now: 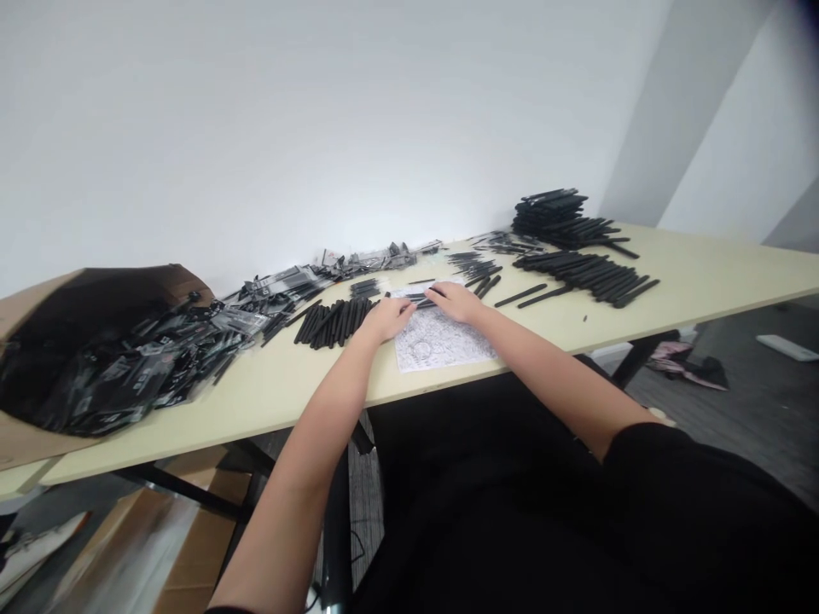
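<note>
In the head view, both bare hands meet over a white sheet covered in dark scribbles [444, 348] at the near edge of the pale tabletop [717, 269]. The left hand [386, 318] has its fingers bent inward, their tips beside slim dark sticks [421, 300] in the gap between the hands. The right hand [453, 301] is half curled, palm down, its fingertips at the other end of those sticks. The area is blurred, so I cannot tell how firmly either hand grips, or how many sticks it has hold of. The sticks are above the far part of the sheet.

Just left of the left hand lies a row of thick black sticks [328, 326], with a small bundle of thinner pieces [364, 288] on its far side. Farther left, a heap of clear and black packaging [287, 286] runs along the wall [320, 128], and an open carton [38, 292] on its side spills more black packets [166, 367].

Beyond the right hand are scattered thin rods [470, 263]. To the right, two loose black sticks [519, 295] lie near a spread-out pile [598, 277], with a taller stack [550, 213] on the far side. Below the tabletop, at the left, stands an open cardboard box [200, 546], with a pale shoe [38, 550] beside it
</note>
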